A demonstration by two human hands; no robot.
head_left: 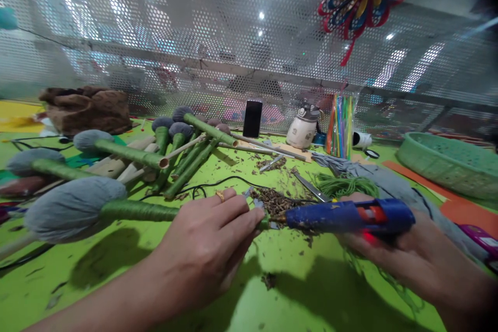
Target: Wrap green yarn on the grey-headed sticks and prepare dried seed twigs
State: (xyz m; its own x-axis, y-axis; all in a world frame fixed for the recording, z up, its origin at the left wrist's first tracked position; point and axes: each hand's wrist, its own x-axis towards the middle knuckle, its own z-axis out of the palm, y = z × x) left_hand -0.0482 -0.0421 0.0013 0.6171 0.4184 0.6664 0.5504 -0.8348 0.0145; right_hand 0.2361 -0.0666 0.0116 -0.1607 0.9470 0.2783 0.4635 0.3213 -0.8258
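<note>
My left hand (213, 233) is closed around the green-wrapped stick of a mallet-like piece, whose grey cloth-covered head (75, 210) points left. A ring shows on one finger. My right hand (412, 254) grips a blue hot glue gun (330, 216), lit red underneath. Its nozzle meets the stick's right end, just beyond my left fingertips; whether glue is coming out I cannot tell. Green yarn (344, 185) lies behind the glue gun, with some strands hanging below my right hand. Scissors (311, 187) rest just behind the nozzle, partly hidden.
Several similar grey-headed pieces (198, 124) lie piled at the left and centre. Brown scraps (278, 199) litter the green table. Farther back are a black phone (252, 119), a white bottle (302, 127) and coloured sticks (341, 127). A green basket (447, 166) stands right, a brown bag (85, 111) left.
</note>
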